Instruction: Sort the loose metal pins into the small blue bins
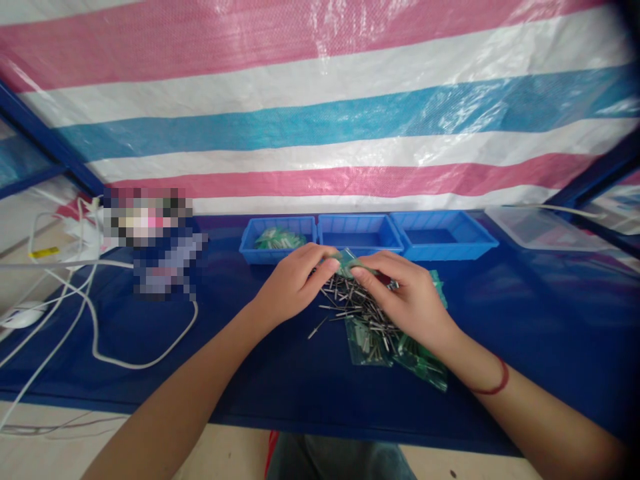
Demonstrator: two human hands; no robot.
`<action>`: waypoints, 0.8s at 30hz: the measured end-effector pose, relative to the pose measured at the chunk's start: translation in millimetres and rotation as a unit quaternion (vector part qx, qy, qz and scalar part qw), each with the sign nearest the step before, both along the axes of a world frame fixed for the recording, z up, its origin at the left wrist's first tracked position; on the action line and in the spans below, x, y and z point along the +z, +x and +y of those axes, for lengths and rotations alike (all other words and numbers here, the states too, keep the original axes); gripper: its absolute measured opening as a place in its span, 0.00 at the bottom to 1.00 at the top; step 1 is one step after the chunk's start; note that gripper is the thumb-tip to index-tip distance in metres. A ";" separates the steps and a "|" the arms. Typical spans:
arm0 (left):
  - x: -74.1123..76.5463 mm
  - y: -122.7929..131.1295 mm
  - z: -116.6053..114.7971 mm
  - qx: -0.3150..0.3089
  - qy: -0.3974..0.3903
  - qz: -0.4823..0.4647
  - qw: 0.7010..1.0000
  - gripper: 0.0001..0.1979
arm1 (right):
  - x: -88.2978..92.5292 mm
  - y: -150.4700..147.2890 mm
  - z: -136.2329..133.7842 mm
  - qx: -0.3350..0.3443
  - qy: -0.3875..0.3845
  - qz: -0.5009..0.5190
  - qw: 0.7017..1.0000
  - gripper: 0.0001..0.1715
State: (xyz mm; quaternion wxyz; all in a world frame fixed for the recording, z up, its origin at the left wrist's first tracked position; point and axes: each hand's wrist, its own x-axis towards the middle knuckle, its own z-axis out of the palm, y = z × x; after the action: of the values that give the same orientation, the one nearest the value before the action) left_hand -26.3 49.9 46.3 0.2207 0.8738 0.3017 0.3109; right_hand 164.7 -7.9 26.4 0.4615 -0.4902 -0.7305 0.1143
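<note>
My left hand (295,280) and my right hand (405,297) meet over a heap of small metal pins (357,307) on the blue table (260,373). Both pinch a small green plastic bag (349,262) between their fingertips, just above the pins. More green bags filled with pins (400,347) lie under and in front of my right hand. A red cord circles my right wrist.
Three blue bins stand in a row behind my hands: the left bin (250,247) holds filled green bags, the middle bin (357,235) and right bin (445,237) look bare. A clear lid (540,227) lies far right. White cables (100,320) trail at left. A striped tarp hangs behind.
</note>
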 end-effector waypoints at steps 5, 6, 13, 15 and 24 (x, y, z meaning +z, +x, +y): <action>-1.6 0.4 3.4 0.000 -0.135 -0.029 0.990 0.25 | 2.5 -1.1 -4.8 -0.007 0.013 0.021 1.000 0.11; -1.5 0.6 4.2 -0.001 -0.167 -0.034 0.985 0.27 | 2.4 -0.9 -5.2 -0.004 0.010 0.028 1.000 0.12; -6.3 3.2 11.3 0.021 -0.231 -0.120 0.965 0.13 | 1.8 -1.1 -3.8 -0.014 -0.022 0.079 0.997 0.13; -9.3 3.4 12.7 0.035 -0.235 -0.151 0.960 0.14 | 1.3 -2.6 -2.3 -0.019 -0.056 0.122 0.991 0.13; -6.6 2.5 9.8 -0.008 -0.265 -0.160 0.951 0.15 | -1.3 -1.0 6.7 -0.037 -0.095 0.287 0.952 0.13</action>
State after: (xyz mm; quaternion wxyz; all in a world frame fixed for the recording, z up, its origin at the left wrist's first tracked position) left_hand -23.8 59.7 39.7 0.4923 0.7248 0.3270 0.3541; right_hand 163.7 -1.2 25.1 0.6066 -0.5049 -0.5344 0.3024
